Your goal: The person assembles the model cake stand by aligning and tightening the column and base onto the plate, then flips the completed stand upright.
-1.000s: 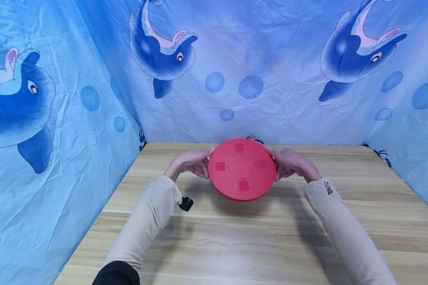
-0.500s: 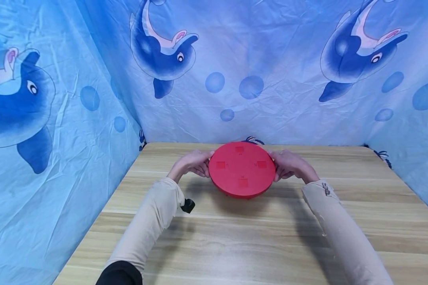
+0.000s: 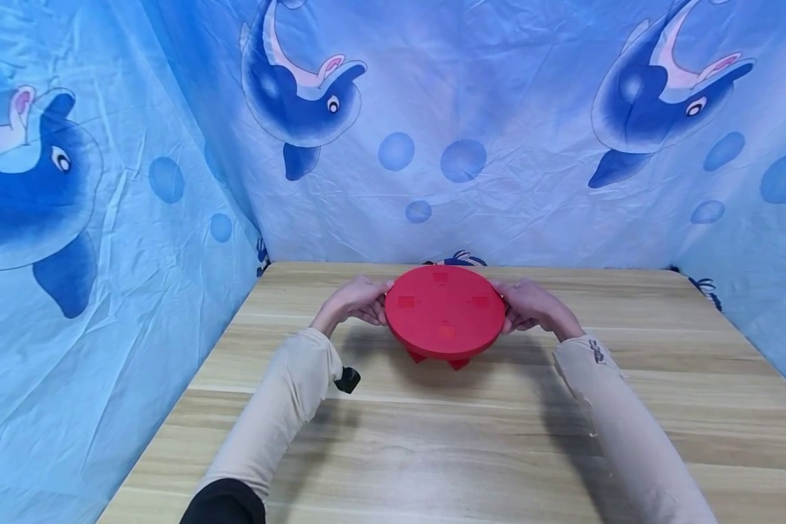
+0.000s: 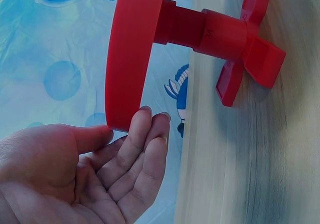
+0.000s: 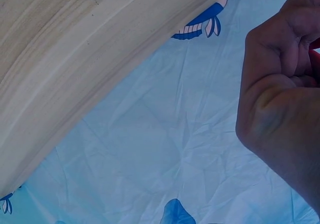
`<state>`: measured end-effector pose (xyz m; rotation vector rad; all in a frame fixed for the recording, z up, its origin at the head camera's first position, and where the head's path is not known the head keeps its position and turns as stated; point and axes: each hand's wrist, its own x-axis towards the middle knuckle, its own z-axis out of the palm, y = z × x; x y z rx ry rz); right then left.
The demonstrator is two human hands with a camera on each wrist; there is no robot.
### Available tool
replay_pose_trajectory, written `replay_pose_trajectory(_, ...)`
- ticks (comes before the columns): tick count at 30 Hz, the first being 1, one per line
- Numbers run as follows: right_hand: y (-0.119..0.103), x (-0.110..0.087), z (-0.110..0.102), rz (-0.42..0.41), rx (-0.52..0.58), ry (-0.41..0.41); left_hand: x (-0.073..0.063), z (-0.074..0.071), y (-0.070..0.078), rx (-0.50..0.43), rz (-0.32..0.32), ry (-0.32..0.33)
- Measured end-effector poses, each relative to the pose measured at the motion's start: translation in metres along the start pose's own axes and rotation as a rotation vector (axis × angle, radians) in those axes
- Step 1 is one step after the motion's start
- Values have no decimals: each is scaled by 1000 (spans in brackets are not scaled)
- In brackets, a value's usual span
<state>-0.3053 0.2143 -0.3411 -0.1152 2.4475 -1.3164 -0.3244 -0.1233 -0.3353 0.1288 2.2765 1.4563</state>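
Note:
A small red round-topped pedestal table (image 3: 444, 311) is between my two hands at the back of the wooden tabletop. Its disc is almost level, tipped slightly toward me. The left wrist view shows a stepped column (image 4: 220, 33) under the disc and splayed feet (image 4: 265, 64) below that; whether these touch the wood I cannot tell. My left hand (image 3: 355, 301) pinches the disc's left rim, thumb on top and curled fingers underneath. At the opposite rim my right hand (image 3: 533, 304) grips in the same way. In the right wrist view, that hand hides most of the red piece.
Pale wood grain covers the tabletop (image 3: 445, 444). Blue cloth (image 3: 530, 211) printed with dolphins hangs behind it and along both sides. A black strap end or clip (image 3: 348, 380) juts out by the left sleeve.
The red disc has tipped from facing me to nearly level, its front edge rising and back edge lowering. Feet now show beneath it. Both hands have kept their grip and shifted only slightly.

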Motion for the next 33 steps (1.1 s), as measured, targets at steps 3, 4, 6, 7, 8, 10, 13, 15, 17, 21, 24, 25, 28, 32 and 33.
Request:
replay_pose_trajectory(3,1,-1,1,-3,5,3,0,0,0,-8,0,-5)
replay_pose_trajectory(4,1,-1,1,-3,6,4,0,0,0,-9,0,-5)
replay_pose_trajectory(6,1,0,1,-5,9,5,0,-1,0,-11,1,-5)
replay_pose_trajectory(7,2,-1,2,-7,10,4,1,-1,0,-11,1,-5)
replay_pose_trajectory(8,2,0,2,-7,14,6,0,-1,-1,-9,3,-4)
replay_pose_trajectory(10,2,0,3,-9,18,7,0,-2,-1,-8,4,-2)
replay_pose_trajectory(13,2,0,3,-8,27,9,-1,-2,-1,-4,8,1)
replay_pose_trajectory(15,2,0,4,-5,32,11,-1,-2,-2,-4,10,3)
replay_pose_trajectory(17,2,1,4,-1,36,11,-1,-3,-2,-4,13,3)
replay_pose_trajectory(21,3,1,3,-6,40,11,-1,-2,-4,-3,31,4)
replay_pose_trajectory(24,7,-2,4,-28,54,22,-3,-2,-8,-3,57,2)
replay_pose_trajectory(25,9,-3,5,-41,63,28,-3,-1,-11,0,68,2)
replay_pose_trajectory(28,19,-8,11,-84,106,47,-7,1,-20,7,106,19)
replay_pose_trajectory(32,33,-13,18,-141,162,76,-10,5,-37,15,160,81)
replay_pose_trajectory(33,37,-14,20,-152,173,83,-11,6,-42,17,172,102)
